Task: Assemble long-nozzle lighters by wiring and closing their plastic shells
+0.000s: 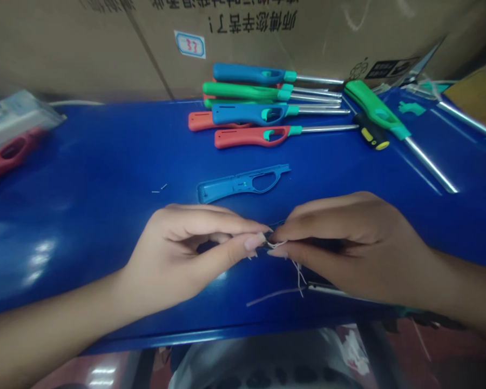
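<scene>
My left hand (194, 248) and my right hand (348, 243) meet over the near part of the blue table (105, 178), fingertips pinched together on a small dark part with thin white wires (297, 273) hanging from it. A metal tube (328, 290) shows just under my right hand. Just beyond my hands lies an open light-blue lighter shell half (243, 183), apart from both hands.
Several finished long-nose lighters (267, 111) in blue, green and red lie in a pile at the back. A green lighter (384, 116) and a black-and-yellow screwdriver (370, 135) lie to the right. Cardboard boxes (247, 32) stand behind. A red lighter (8, 154) sits at the far left.
</scene>
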{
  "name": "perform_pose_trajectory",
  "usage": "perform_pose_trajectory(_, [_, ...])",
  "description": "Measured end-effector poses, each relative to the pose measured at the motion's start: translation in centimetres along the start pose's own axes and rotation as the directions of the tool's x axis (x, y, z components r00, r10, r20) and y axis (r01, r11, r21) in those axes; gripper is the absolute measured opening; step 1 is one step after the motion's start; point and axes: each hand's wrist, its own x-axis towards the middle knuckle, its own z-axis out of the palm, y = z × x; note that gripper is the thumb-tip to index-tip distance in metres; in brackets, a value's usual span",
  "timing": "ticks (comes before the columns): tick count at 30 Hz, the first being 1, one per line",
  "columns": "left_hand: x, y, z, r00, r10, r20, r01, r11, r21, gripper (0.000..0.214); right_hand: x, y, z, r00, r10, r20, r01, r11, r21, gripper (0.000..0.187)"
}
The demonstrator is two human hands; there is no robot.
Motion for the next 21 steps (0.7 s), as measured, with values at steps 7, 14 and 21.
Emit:
perform_pose_trajectory(7, [-0.13,-0.03,0.03,1.0,0.02,0.008,-0.02,0.999,0.042,0.013,0.09,0.01,-0.1,0.999,0.037,0.009,-0.038,0.998,0.047,0.008])
perform_pose_trajectory(14, [0.03,0.21,-0.27,0.998,0.054,0.017,-0.055,0.989,0.135,0.008,0.03,0.05,0.04,1.0,0.014,0.021,-0.013,0.998,-0.066,0.01])
perform_pose_trajectory(21, [0.34,0.25,-0.44,0.971,0.223,0.086,-0.236,0.951,0.202,0.004,0.01,0.12,-0.18,0.998,0.005,0.062,0.003,0.993,-0.116,0.011])
